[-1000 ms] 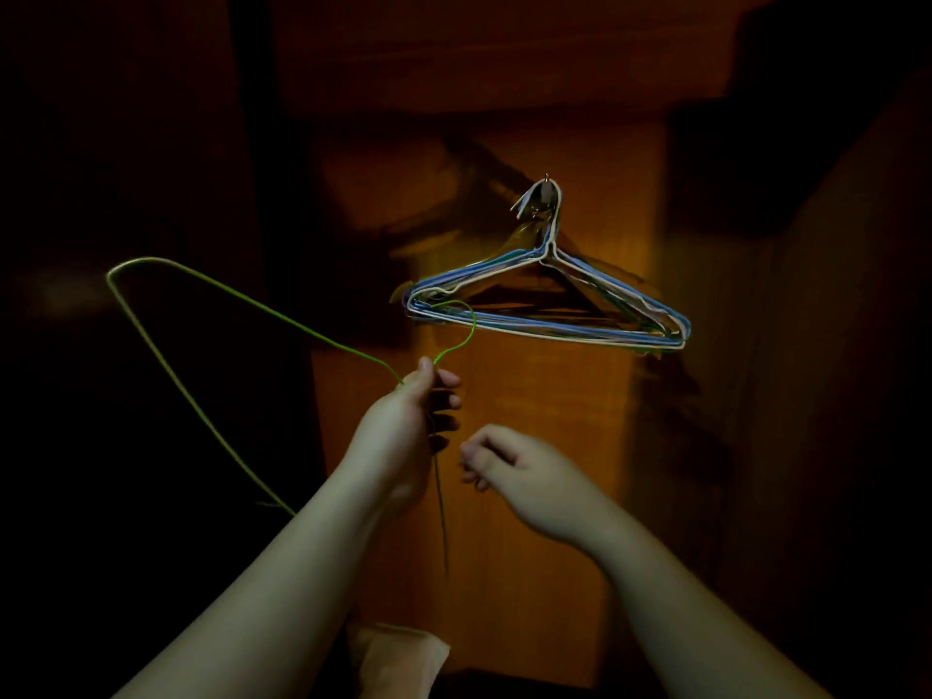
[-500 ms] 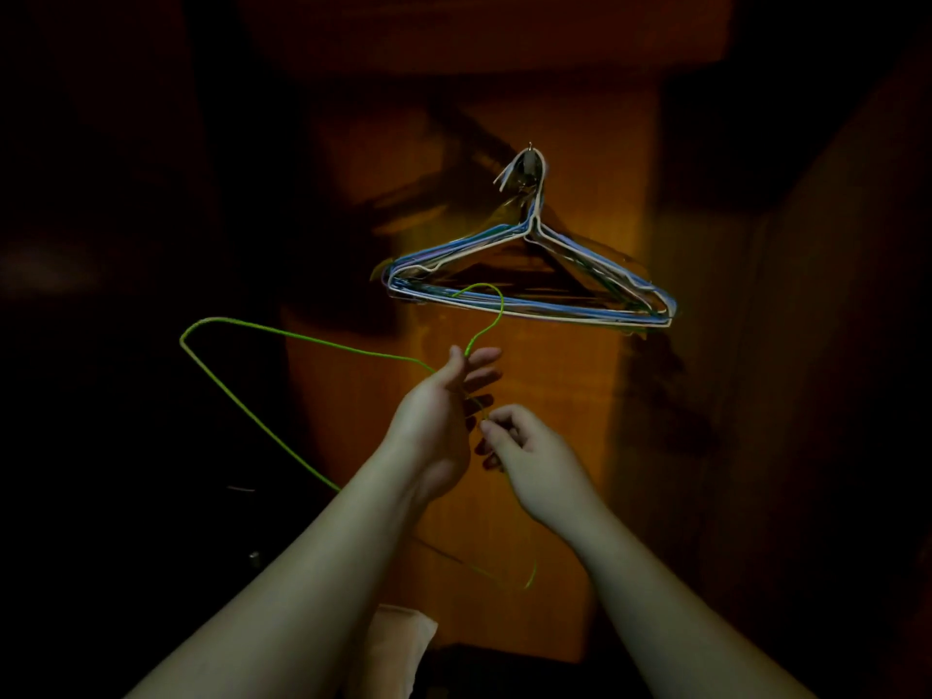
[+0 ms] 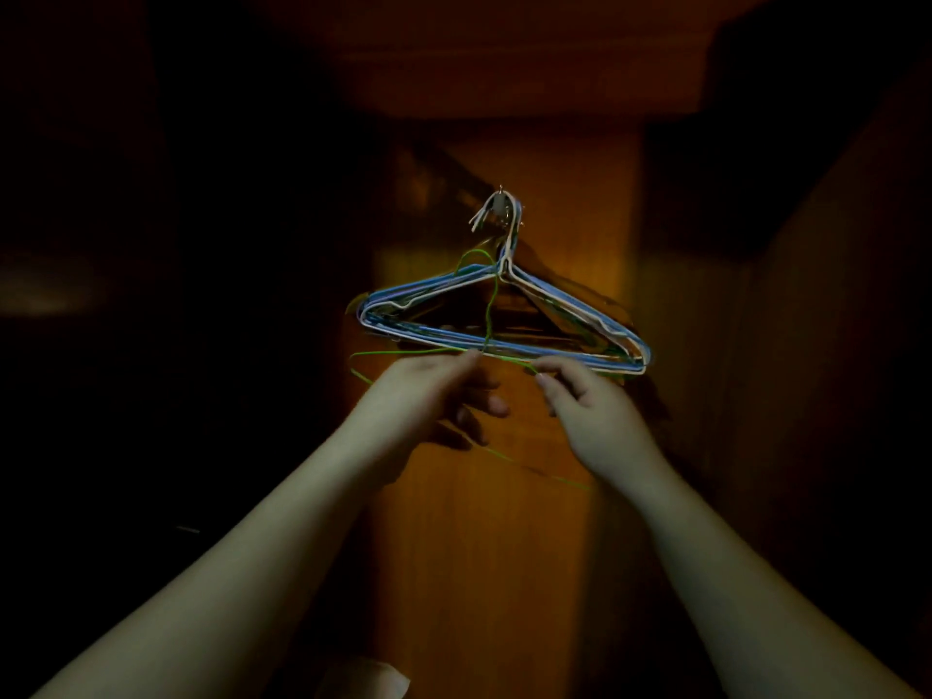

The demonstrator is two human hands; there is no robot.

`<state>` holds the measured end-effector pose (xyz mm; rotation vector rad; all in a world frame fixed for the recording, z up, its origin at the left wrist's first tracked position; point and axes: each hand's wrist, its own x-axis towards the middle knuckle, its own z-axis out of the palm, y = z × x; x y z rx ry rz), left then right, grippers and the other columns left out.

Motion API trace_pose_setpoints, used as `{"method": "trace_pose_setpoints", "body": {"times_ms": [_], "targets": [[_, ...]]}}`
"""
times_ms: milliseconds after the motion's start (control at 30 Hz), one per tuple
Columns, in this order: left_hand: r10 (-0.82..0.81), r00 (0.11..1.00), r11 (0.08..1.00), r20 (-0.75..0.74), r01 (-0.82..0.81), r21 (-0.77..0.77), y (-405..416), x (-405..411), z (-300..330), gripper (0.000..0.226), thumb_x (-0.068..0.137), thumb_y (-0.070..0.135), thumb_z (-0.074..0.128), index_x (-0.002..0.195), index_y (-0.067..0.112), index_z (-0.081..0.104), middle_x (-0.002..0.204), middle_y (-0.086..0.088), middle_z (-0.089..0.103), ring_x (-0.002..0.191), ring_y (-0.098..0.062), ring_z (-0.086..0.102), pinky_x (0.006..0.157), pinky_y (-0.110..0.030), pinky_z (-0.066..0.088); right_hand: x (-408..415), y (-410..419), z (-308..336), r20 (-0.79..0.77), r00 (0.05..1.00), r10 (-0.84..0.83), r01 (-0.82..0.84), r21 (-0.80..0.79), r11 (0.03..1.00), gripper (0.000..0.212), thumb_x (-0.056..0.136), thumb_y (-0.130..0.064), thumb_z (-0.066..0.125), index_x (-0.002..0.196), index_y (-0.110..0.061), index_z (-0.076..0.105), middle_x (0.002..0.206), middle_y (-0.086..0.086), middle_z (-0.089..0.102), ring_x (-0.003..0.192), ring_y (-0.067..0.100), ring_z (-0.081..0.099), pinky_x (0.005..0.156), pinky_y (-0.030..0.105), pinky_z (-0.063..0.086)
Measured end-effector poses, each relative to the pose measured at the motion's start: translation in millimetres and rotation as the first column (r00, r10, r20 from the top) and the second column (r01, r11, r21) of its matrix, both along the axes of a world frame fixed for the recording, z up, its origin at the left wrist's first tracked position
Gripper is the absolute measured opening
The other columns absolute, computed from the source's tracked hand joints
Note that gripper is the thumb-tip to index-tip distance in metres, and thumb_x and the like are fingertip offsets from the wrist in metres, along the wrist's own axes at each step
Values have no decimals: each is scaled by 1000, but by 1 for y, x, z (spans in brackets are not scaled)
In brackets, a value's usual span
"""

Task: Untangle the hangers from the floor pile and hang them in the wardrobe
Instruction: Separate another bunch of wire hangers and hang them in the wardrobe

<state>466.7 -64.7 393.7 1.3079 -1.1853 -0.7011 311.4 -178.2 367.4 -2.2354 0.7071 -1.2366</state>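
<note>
A thin green wire hanger (image 3: 488,315) is held up in front of the wardrobe's back wall. Its hook curves up just below a small metal hook (image 3: 500,206) on the wall. My left hand (image 3: 428,391) pinches the hanger's left shoulder near the neck, and my right hand (image 3: 587,411) pinches the right shoulder. A bundle of several blue and white wire hangers (image 3: 504,315) hangs from the metal hook, right behind the green one. The green hanger's bottom bar runs below my hands.
The wooden back panel (image 3: 484,522) of the wardrobe is lit orange in the middle. A dark side wall (image 3: 832,345) stands at the right and a shelf or top board (image 3: 529,68) overhead. The left side is in deep shadow. A pale cloth (image 3: 363,678) shows at the bottom edge.
Both hands have risen toward the hanging bundle. The green hanger swung from the left to face the wall, and my right hand has taken hold of it.
</note>
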Motion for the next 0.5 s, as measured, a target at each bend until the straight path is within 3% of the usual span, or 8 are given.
{"method": "trace_pose_setpoints", "body": {"times_ms": [67,133,200,267,367,500], "targets": [[256,939,958,229,-215,-190,1,8,11,31,100,36,49,90,15,69,79,-3,73,65,-14,62,59,-27,47,-9,-16,18,-18,1000,-15,14,-54,998,16,100,-27,50,107,-38,59,78,-4,63,75,14,60,70,31,47],[552,724,826,414,-408,-389,-6,26,18,23,98,33,53,93,19,70,85,4,69,78,-9,61,67,-26,46,-16,-30,35,-33,999,-31,28,-95,995,16,100,-28,50,106,-40,58,82,2,65,78,22,61,71,37,48],[664,526,747,531,-479,-461,-19,49,21,23,97,33,54,109,19,68,106,3,64,101,-15,57,86,-33,46,-20,-44,51,-28,999,-38,35,-102,994,15,100,-29,49,105,-40,59,79,-4,63,75,17,59,67,30,45],[651,433,744,623,-526,-412,-30,66,23,34,97,37,54,124,17,62,122,-1,60,114,-21,53,100,-42,42,-20,-55,67,-27,999,-43,40,-103,994,15,101,-27,49,105,-38,60,75,-7,60,71,12,55,63,25,40],[633,423,747,649,-553,-368,-43,76,26,38,98,39,51,130,19,59,124,-2,62,114,-22,56,100,-43,43,-16,-66,84,-46,998,-41,36,-100,994,16,101,-28,48,108,-34,61,77,-6,61,73,11,57,65,27,41],[645,494,755,584,-530,-385,-56,82,35,28,101,33,49,118,20,66,108,-2,69,95,-20,61,77,-34,49,-7,-76,101,-78,994,-77,69,-90,993,17,102,-30,47,112,-31,60,82,-8,60,72,6,54,61,24,41]]}}
